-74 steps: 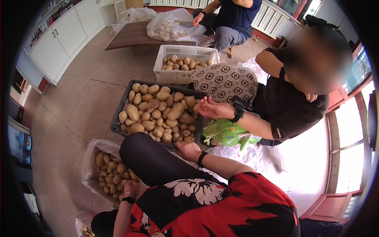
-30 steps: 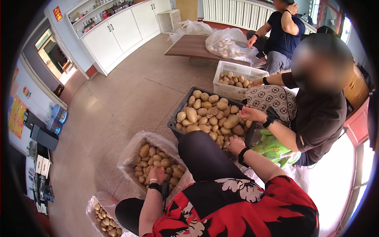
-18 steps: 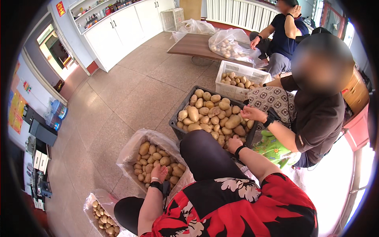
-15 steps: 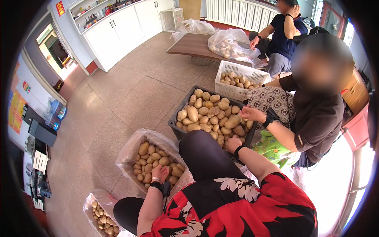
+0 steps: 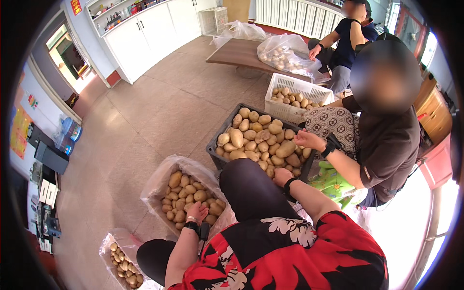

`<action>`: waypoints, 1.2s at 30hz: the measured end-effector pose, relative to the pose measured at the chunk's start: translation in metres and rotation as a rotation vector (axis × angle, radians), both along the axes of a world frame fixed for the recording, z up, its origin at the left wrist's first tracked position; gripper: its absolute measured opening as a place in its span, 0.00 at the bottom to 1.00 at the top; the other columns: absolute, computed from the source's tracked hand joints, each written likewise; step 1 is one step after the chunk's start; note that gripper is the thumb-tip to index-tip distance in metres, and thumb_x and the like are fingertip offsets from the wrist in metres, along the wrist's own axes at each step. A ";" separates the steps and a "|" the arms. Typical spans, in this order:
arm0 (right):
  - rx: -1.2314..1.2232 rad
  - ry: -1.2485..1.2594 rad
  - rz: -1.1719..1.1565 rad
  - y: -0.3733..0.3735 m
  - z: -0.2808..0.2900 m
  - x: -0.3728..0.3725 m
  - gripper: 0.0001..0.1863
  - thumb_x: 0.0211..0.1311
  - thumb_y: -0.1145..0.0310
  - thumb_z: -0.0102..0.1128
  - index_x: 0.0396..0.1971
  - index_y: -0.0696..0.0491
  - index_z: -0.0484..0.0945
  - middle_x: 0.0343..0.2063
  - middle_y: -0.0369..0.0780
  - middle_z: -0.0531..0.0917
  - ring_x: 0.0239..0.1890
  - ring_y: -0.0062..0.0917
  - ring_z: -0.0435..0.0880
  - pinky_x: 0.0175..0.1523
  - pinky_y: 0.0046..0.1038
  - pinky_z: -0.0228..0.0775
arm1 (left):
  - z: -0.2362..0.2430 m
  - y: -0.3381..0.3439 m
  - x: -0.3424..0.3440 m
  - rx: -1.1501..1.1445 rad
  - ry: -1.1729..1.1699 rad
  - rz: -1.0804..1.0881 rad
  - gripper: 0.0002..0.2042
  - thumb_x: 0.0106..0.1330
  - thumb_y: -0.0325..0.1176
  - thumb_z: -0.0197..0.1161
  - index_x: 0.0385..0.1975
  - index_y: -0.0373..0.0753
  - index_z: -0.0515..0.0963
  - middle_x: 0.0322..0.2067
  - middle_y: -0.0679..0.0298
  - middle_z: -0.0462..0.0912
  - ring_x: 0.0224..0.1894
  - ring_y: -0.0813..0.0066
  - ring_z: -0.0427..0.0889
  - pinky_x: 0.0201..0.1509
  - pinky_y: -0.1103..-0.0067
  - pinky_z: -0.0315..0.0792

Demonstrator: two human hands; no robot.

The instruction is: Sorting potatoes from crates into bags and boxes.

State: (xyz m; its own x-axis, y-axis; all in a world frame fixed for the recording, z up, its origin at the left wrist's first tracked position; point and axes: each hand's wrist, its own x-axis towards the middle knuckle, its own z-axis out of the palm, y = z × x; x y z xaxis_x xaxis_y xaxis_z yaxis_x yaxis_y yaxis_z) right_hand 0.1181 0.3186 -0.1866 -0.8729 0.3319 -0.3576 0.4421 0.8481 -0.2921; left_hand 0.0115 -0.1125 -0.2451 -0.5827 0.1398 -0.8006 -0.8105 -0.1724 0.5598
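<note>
My left hand point(image 5: 197, 212), with a black watch on the wrist, rests fingers-down on the small potatoes in a plastic-lined box point(image 5: 159, 186) by my left knee. My right hand point(image 5: 282, 176), with a black wristband, is curled at the near edge of a dark crate point(image 5: 215, 153) heaped with larger potatoes point(image 5: 256, 140). Its fingers are hidden behind the back of the hand. A seated person opposite me holds a hand point(image 5: 307, 139) over the same crate.
A white basket of potatoes point(image 5: 295, 96) stands behind the crate. Another plastic-lined box of small potatoes point(image 5: 121, 261) is at the lower left. A low wooden table point(image 5: 241, 53) carries a clear bag of potatoes, with a second person beside it. White cabinets line the far wall.
The view has swung left since 2.5 s ago, bringing my left hand and the lined box into sight. Over the last second both hands have barely moved.
</note>
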 end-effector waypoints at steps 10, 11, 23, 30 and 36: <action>-0.137 0.086 -0.173 -0.005 0.014 0.002 0.24 0.43 0.58 0.60 0.39 0.59 0.76 0.38 0.53 0.79 0.46 0.44 0.77 0.51 0.39 0.68 | -0.009 0.001 0.000 -0.021 -0.023 -0.017 0.15 0.63 0.41 0.54 0.45 0.40 0.68 0.39 0.56 0.77 0.35 0.63 0.78 0.33 0.73 0.75; -0.155 0.071 -0.177 -0.005 0.013 0.001 0.25 0.44 0.55 0.60 0.39 0.59 0.76 0.38 0.54 0.79 0.46 0.44 0.77 0.50 0.38 0.68 | -0.009 0.002 0.001 -0.014 -0.005 -0.024 0.15 0.63 0.41 0.54 0.45 0.40 0.68 0.39 0.56 0.77 0.35 0.63 0.78 0.33 0.73 0.75; -0.358 0.075 -0.137 0.010 -0.033 -0.024 0.33 0.52 0.42 0.53 0.33 0.64 0.78 0.30 0.57 0.80 0.38 0.46 0.81 0.42 0.39 0.72 | 0.013 0.010 0.010 -0.062 0.035 -0.032 0.12 0.59 0.36 0.56 0.42 0.45 0.72 0.31 0.62 0.76 0.26 0.70 0.77 0.27 0.76 0.75; -0.083 0.140 -0.161 0.014 -0.054 -0.031 0.33 0.50 0.43 0.56 0.26 0.65 0.79 0.28 0.59 0.79 0.39 0.48 0.80 0.42 0.41 0.72 | 0.017 0.013 0.009 -0.090 0.047 -0.094 0.16 0.60 0.37 0.57 0.48 0.45 0.71 0.34 0.60 0.77 0.28 0.69 0.80 0.26 0.77 0.75; -0.195 0.309 -0.366 0.006 -0.011 -0.014 0.26 0.43 0.50 0.62 0.26 0.64 0.80 0.25 0.53 0.81 0.30 0.40 0.82 0.37 0.37 0.73 | 0.017 0.011 0.007 -0.066 0.131 -0.093 0.13 0.62 0.39 0.55 0.43 0.42 0.71 0.30 0.62 0.76 0.21 0.72 0.76 0.23 0.79 0.74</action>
